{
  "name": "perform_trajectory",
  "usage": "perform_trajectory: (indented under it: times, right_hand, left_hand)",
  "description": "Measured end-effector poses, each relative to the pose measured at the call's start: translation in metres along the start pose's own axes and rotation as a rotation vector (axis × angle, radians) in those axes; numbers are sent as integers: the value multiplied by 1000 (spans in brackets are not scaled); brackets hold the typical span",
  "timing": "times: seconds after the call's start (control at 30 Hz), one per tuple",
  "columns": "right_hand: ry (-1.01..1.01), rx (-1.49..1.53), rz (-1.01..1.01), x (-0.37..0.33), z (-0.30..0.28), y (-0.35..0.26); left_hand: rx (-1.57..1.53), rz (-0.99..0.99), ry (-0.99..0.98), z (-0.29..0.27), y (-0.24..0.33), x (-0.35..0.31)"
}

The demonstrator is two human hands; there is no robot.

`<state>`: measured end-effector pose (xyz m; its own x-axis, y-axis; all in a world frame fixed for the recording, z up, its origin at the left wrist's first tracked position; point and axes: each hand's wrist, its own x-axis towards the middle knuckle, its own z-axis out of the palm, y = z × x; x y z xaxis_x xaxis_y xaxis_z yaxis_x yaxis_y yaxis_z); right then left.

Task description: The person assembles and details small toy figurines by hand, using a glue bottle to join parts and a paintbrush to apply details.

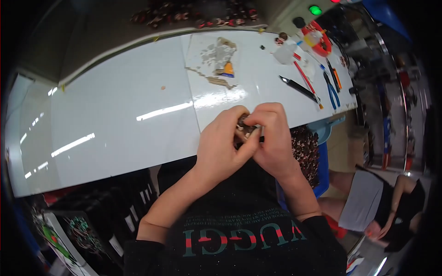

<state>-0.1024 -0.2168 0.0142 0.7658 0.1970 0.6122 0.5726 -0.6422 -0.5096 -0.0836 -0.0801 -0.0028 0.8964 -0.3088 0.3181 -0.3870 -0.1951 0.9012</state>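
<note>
Close to the table's front edge, my left hand (223,140) and my right hand (271,133) meet around a small dark brown and cream piece (246,125). Fingers of both hands are closed on it, and they hide most of its shape. A bit of something black (262,139) shows under my right fingers; its kind is hidden. Beyond the hands, a spread of grey-brown smears (221,82) lies on the white tabletop (138,87), with a small orange and blue scrap (227,70) among it.
At the right lie a black craft knife (299,87), a red-handled brush (306,78), blue-handled pliers (331,92) and a red basket (320,43). Below the table edge stands a blue bin (324,177) of small brown and pinkish pieces. A person (382,207) sits at lower right.
</note>
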Motion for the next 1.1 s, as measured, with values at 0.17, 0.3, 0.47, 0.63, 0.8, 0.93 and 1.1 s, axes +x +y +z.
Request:
perform_trajectory:
  times: [0.17,0.3,0.47,0.63,0.8,0.93,1.1]
  right_hand:
    - [-39,-24,17,9,24,-12]
    - [-47,-67,30,11,34,-23]
    - [-61,-79,29,10,38,-29]
    - [-68,-111,50,9,36,-34]
    - [25,-56,133,1,40,-38]
    - [54,-59,118,0,39,-40]
    - [30,-40,77,8,36,-43]
  left_hand:
    - [-32,59,21,-23,-15,-2]
    - [-52,44,14,-33,-20,-7]
    - [-54,57,43,-36,-23,-13]
    - [-62,41,36,-39,-20,-16]
    - [-60,55,63,-40,-15,-19]
    - [-84,24,45,-42,-10,-20]
    - [-104,-10,46,-44,-6,-18]
